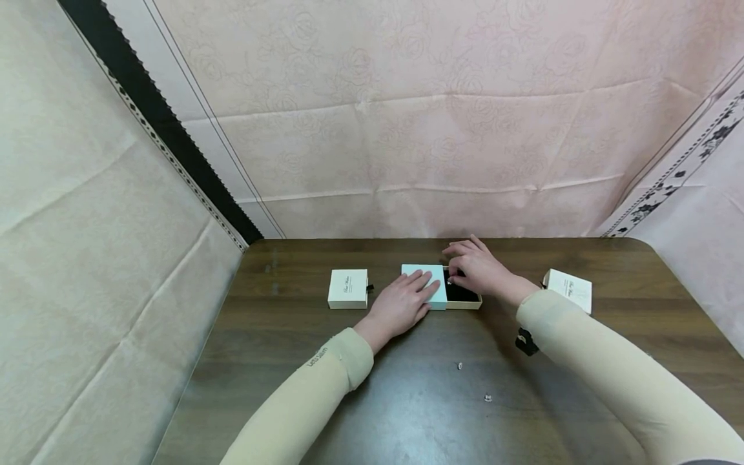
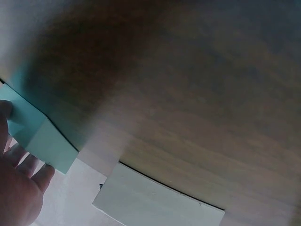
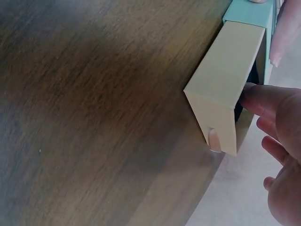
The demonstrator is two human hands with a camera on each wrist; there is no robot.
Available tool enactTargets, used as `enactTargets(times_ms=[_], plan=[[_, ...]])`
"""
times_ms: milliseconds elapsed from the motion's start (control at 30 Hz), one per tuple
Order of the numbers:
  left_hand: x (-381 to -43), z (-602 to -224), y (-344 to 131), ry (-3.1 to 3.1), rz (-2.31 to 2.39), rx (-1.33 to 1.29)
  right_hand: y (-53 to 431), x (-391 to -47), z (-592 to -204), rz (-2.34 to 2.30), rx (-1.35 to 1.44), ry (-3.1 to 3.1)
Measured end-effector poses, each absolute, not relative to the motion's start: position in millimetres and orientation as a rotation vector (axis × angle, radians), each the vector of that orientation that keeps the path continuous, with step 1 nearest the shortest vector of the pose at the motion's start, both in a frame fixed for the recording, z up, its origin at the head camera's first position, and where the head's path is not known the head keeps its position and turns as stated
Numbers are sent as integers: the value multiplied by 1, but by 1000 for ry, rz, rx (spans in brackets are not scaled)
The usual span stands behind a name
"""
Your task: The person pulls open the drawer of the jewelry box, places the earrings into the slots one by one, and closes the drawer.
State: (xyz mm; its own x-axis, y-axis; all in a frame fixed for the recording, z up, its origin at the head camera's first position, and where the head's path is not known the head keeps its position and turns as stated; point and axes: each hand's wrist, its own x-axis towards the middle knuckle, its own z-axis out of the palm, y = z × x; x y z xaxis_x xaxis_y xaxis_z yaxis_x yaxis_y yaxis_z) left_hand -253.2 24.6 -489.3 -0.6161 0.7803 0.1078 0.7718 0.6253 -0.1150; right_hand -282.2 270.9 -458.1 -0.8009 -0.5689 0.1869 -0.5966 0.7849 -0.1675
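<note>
A light-blue slide-out box [image 1: 409, 268] lies near the table's far edge, its cream drawer [image 1: 465, 306] with black lining pulled out to the right. Over the blue cover my left hand [image 1: 405, 298] rests flat, fingers spread. My right hand [image 1: 478, 268] reaches over the drawer from the right, thumb and forefinger dipping inside at the black lining [image 1: 461, 294]. A tiny bright fleck shows by those fingertips; I cannot tell whether they pinch it. In the right wrist view, the drawer's cream side [image 3: 225, 63] faces the camera. Two small shiny pieces, one [image 1: 460, 366] and another [image 1: 487, 398], lie nearer me.
A white box [image 1: 348, 289] with a small black tab stands left of the blue one. Another white box [image 1: 569, 289] sits at the right, partly behind my right forearm. Patterned pale cloth [image 1: 407, 148] hangs beyond the brown wooden table [image 1: 290, 361].
</note>
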Motion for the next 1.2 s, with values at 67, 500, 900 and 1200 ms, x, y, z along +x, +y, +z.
enactTargets(times_ms=[67,500,900,1200], plan=[[-253,-490,25,-2695,88,-1295,272,-281,-457,338,938,-2835],[-253,-489,26,-2697,77,-1292,283,-260,-436,358,915,-2807],[-255,-490,25,-2715,96,-1287,286,-230,-431,373,965,-2751],[-255,-492,25,-2700,70,-1284,288,-202,-435,371,1002,-2689]])
